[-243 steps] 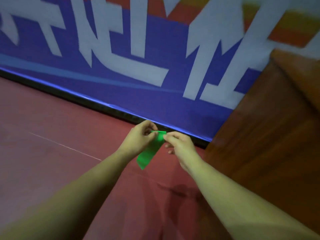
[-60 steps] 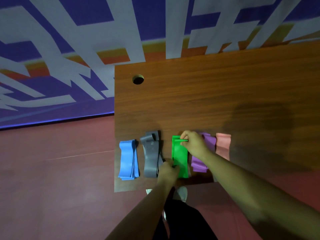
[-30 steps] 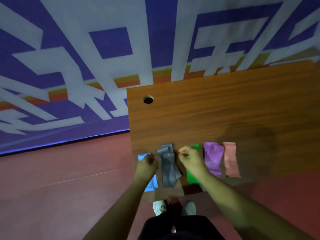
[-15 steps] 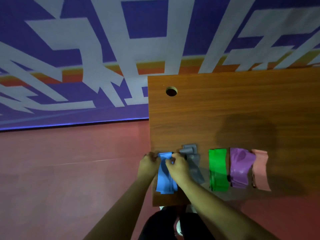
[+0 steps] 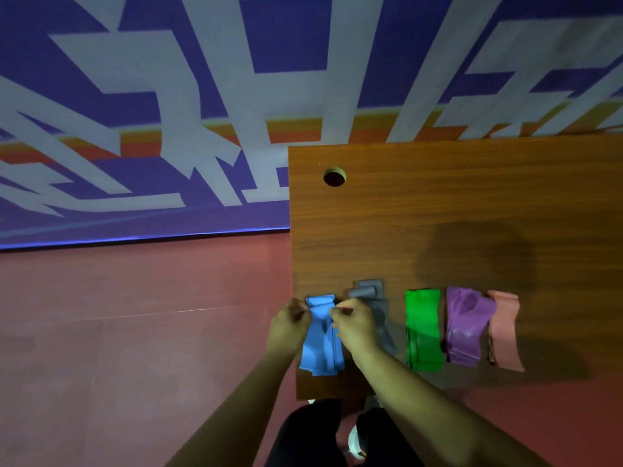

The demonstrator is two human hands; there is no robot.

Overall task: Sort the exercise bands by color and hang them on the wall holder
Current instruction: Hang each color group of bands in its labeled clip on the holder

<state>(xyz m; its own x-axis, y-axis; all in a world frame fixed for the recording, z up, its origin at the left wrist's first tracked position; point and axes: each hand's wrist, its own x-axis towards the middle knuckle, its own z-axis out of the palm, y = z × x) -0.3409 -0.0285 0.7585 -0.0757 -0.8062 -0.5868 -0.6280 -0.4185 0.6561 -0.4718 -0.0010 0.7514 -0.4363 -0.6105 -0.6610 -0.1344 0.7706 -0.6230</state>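
Five piles of exercise bands lie in a row near the front edge of a wooden table (image 5: 438, 214): blue bands (image 5: 320, 345), grey bands (image 5: 374, 301), green bands (image 5: 423, 328), purple bands (image 5: 467, 326) and pink bands (image 5: 504, 332). My left hand (image 5: 290, 326) pinches the left side of the blue pile near its far end. My right hand (image 5: 354, 326) pinches the right side of the same pile and covers part of the grey bands. No wall holder is in view.
The table's left edge runs just left of the blue pile, with red floor (image 5: 135, 332) beyond. A round cable hole (image 5: 334, 177) sits at the table's far left. A purple and white banner wall (image 5: 168, 112) stands behind. My legs and shoes show under the front edge.
Both hands left the green band on the table and shifted left, past the grey bands, onto the blue pile. Over the last half second they hold nearly the same grip there.
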